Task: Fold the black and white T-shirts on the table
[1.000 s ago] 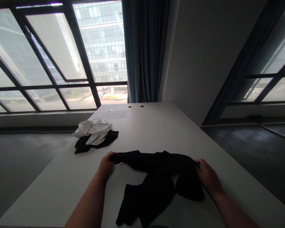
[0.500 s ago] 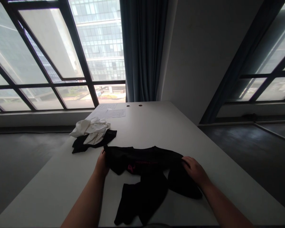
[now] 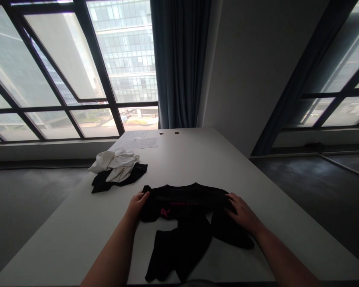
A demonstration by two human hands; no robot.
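Observation:
A black T-shirt [image 3: 194,227] with pink print lies crumpled on the white table [image 3: 185,159] in front of me. Its upper part stretches sideways between my hands, while the lower part spreads towards me in uneven flaps. My left hand [image 3: 139,202] is closed on the shirt's left end, thumb on top of the cloth. At the opposite end, my right hand [image 3: 241,213] has its fingers on the fabric near the upper edge, thumb below them, gripping it. Part of the right fingertips is lost against the dark cloth.
Left of the shirt, a white cloth [image 3: 116,161] lies bunched on top of a black cloth [image 3: 137,174]. Behind them are printed paper sheets [image 3: 146,142]. A blue curtain [image 3: 182,63] and windows stand beyond the table's far edge.
My left hand has moved right and slightly forward, bringing the shirt's left end inward. My right hand has shifted slightly left and up on the cloth.

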